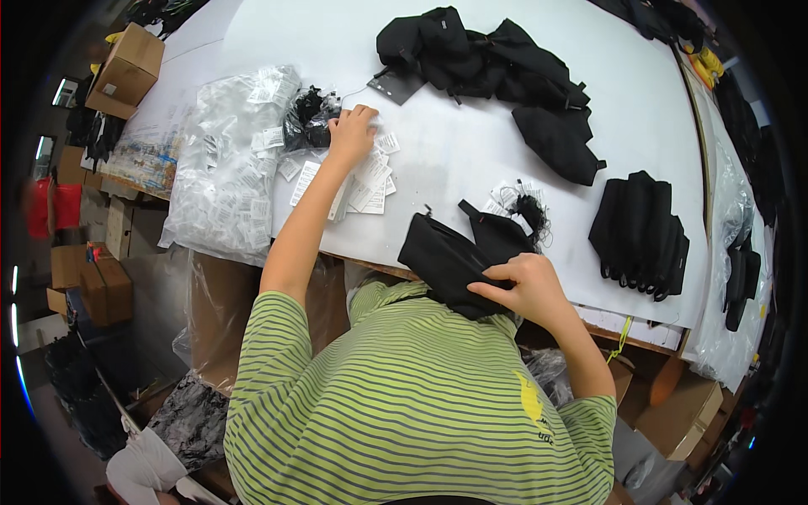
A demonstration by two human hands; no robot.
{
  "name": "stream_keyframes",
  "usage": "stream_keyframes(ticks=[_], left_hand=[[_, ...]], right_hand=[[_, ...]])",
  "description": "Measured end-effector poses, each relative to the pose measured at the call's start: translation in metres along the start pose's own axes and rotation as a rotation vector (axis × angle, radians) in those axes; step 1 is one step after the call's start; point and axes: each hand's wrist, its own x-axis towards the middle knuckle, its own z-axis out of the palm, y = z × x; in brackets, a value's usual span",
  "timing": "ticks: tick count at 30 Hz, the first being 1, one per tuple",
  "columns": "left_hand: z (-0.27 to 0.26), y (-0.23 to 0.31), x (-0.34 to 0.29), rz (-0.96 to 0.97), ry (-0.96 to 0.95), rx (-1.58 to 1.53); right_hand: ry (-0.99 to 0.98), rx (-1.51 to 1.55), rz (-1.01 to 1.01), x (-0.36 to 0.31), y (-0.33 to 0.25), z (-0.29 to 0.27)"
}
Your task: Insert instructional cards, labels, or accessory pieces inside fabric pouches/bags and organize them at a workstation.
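Note:
My right hand (526,286) is closed on the near end of a black fabric pouch (446,259), thumb on top, at the table's front edge. A second black pouch (498,234) lies just beyond it. My left arm reaches forward, and my left hand (353,135) has its fingers curled at the edge of a bundle of black tags and strings (311,118); what is between the fingertips is hidden. White printed labels (369,183) lie fanned out below that hand. A black card tag (396,84) lies beyond it, beside a heap of black pouches (488,59).
A large clear bag full of white labels (223,168) lies at the left. On the right sits a neat stack of black pouches (640,236). Black strings with labels (530,215) lie near my right hand. A cardboard box (128,71) stands at the far left.

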Motion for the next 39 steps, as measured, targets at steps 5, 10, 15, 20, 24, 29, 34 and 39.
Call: stream_keyframes(ticks=[5, 10, 15, 20, 24, 29, 34, 39], left_hand=[[-0.015, 0.005, 0.017, -0.007, -0.042, -0.052], [-0.110, 0.126, -0.008, 0.059, -0.105, -1.056], [-0.139, 0.152, -0.026, 0.474, -0.145, -0.407], [-0.094, 0.140, -0.045, -0.375, 0.204, -1.386], [-0.070, 0.165, -0.086, -0.650, -0.180, -2.145], [-0.080, 0.187, -0.076, -0.878, -0.048, -1.961], [-0.091, 0.181, -0.073, -0.741, -0.353, -1.818], [-0.104, 0.200, -0.074, -0.743, -0.736, -1.762]], right_hand=[[0.099, -0.141, -0.048, 0.000, -0.002, -0.011], [0.264, -0.313, -0.174, 0.016, 0.005, -0.017], [0.257, -0.371, -0.211, 0.029, -0.001, -0.024], [0.424, -0.328, -0.171, 0.032, -0.008, -0.025], [0.495, -0.294, -0.174, 0.029, -0.007, -0.011], [0.727, 0.243, 0.296, 0.017, -0.004, 0.023], [0.519, 0.883, 0.323, 0.007, 0.026, 0.035], [0.792, 1.019, 0.295, 0.031, 0.014, 0.012]])
